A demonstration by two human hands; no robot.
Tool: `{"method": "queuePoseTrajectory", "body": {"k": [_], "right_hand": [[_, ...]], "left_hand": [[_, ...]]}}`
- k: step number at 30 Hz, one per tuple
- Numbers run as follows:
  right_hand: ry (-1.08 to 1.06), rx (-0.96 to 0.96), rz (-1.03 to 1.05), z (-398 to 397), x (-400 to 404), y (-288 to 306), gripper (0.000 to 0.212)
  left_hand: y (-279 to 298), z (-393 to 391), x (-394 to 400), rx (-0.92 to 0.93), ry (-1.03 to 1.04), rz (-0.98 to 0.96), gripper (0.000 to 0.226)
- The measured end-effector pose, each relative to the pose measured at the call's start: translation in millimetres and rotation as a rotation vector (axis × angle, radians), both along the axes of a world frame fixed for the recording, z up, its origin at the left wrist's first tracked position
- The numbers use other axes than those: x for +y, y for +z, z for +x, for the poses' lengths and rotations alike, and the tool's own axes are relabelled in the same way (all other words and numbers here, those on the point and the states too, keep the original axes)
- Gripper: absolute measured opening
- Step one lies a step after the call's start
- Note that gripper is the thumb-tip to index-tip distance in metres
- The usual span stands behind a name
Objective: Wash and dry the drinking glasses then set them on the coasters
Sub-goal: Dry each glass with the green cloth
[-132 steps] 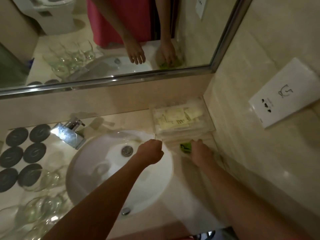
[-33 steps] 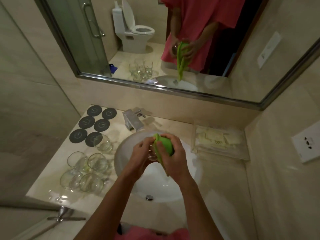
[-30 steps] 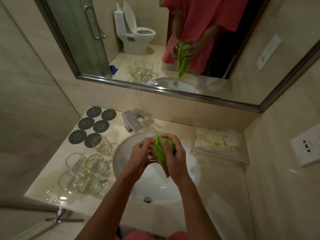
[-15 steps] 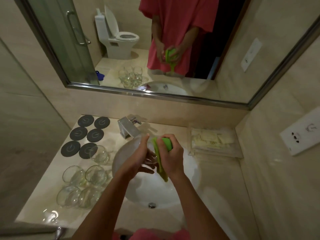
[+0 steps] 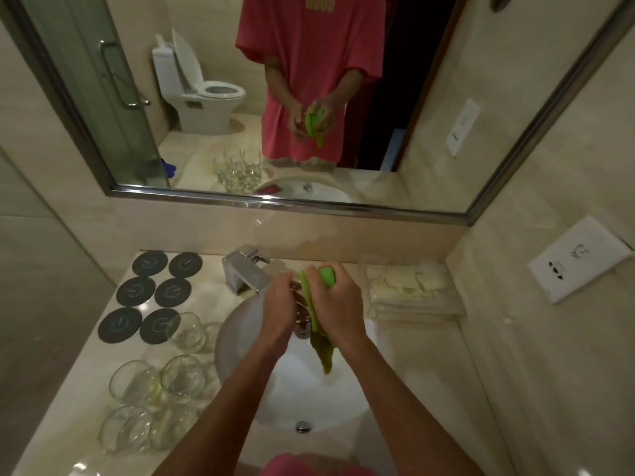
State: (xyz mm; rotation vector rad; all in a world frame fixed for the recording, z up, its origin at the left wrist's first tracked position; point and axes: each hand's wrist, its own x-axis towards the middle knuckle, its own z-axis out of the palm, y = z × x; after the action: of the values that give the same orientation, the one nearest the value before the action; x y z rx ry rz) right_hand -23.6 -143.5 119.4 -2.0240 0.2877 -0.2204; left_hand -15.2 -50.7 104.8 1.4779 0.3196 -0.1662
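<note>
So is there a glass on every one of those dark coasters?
No, at most one glass overlaps a coaster; the other five coasters lie bare.

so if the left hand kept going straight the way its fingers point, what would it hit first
Probably the faucet. The left hand holds a glass over the sink, fingers aimed up and away toward the chrome spout just beyond its knuckles. Depth is unclear, so it may pass slightly right of it.

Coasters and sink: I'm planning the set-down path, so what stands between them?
In the head view, one clear glass stands between the coasters and the sink, overlapping the nearest coaster.
</note>
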Motion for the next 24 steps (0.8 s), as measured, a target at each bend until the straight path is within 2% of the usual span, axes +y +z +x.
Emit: {"method": "queuePoseTrajectory", "body": {"k": [3, 5, 8, 10, 12, 15, 18, 20, 22, 24], "right_hand": [[0.128, -0.221, -0.113, -9, -6, -16, 0.026], [0.287, -0.383, -0.186, -10, -17, -28, 0.036], [0.406, -0.503, -0.273, -7, -29, -41, 0.04], [0.311, -0.509, -0.2, -7, -24, -40, 0.032], [0.133, -0.377, -0.08, -9, -12, -27, 0.024], [0.024, 0.023, 0.106, -1, -5, -6, 0.025], [0.066, 0.352, 0.265, 17, -17, 9, 0.04], [0.115, 0.495, 0.388, 24, -28, 16, 0.044], [0.169, 0.609, 0.516, 27, -37, 23, 0.048], [0.255, 0.666, 0.584, 24, -43, 30, 0.05]], "left_hand": [[8, 12, 14, 0.253, -0.12, -0.187, 0.038], [9, 15, 25, 0.352, -0.217, -0.198, 0.041], [9, 12, 27, 0.379, -0.285, -0.182, 0.039], [10, 8, 22, 0.336, -0.244, -0.193, 0.035], [6, 5, 16, 0.196, -0.198, -0.119, 0.041], [-2, 0, 8, -0.119, -0.104, 0.168, 0.047], [-8, -8, 3, -0.401, -0.085, 0.363, 0.045], [-11, -9, 5, -0.486, -0.215, 0.424, 0.044], [-17, -6, 13, -0.544, -0.361, 0.479, 0.052], [-22, -4, 17, -0.603, -0.387, 0.578, 0.061]]}}
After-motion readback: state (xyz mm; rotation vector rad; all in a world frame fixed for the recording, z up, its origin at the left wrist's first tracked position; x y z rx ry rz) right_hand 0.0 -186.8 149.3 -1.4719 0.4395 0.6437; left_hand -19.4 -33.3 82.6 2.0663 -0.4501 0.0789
